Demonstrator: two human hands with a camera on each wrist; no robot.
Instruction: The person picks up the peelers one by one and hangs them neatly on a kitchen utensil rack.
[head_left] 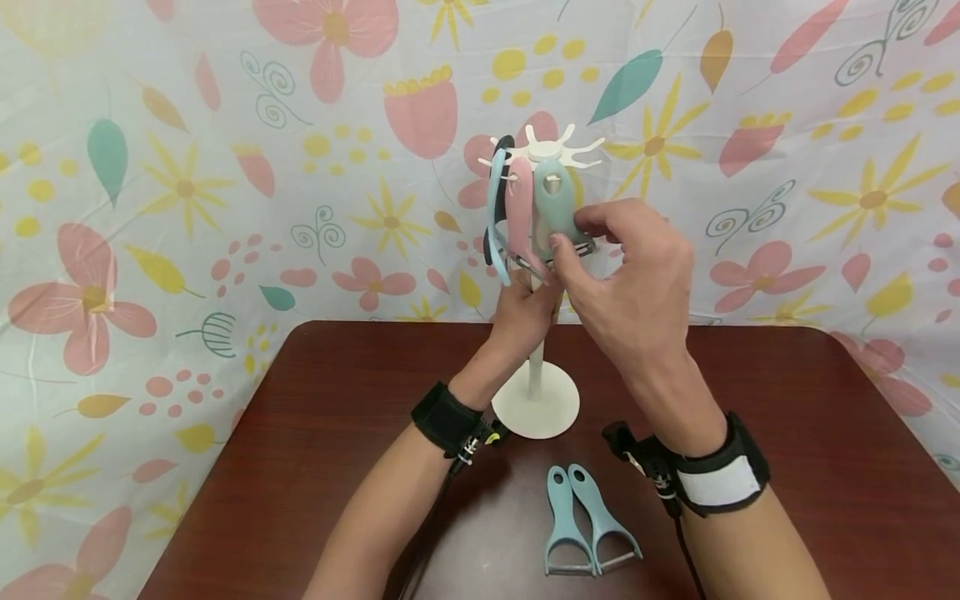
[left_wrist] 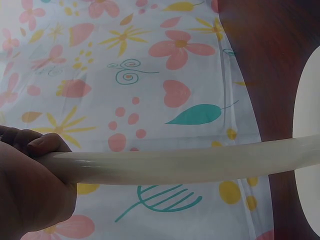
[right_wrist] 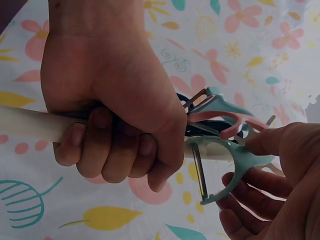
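Note:
My left hand (head_left: 523, 318) grips the pole (left_wrist: 175, 168) of a white stand with a spoked top (head_left: 546, 151) and a round base (head_left: 536, 410). From the spokes hang a pale green peeler (head_left: 557, 200), a pink peeler (head_left: 518, 207), a light blue peeler (head_left: 492, 208) and a dark item (head_left: 505, 144) mostly hidden behind them. With thumb and fingers, my right hand (head_left: 639, 279) holds the green peeler low on its handle. In the right wrist view, the blade end of this peeler (right_wrist: 235, 150) points toward the left hand (right_wrist: 115, 115).
Two light blue peelers (head_left: 562, 517) lie side by side on the dark red table (head_left: 315, 467), in front of the stand. Behind the table hangs a flower-patterned cloth (head_left: 315, 208). A cable runs from each wrist strap (head_left: 450, 419).

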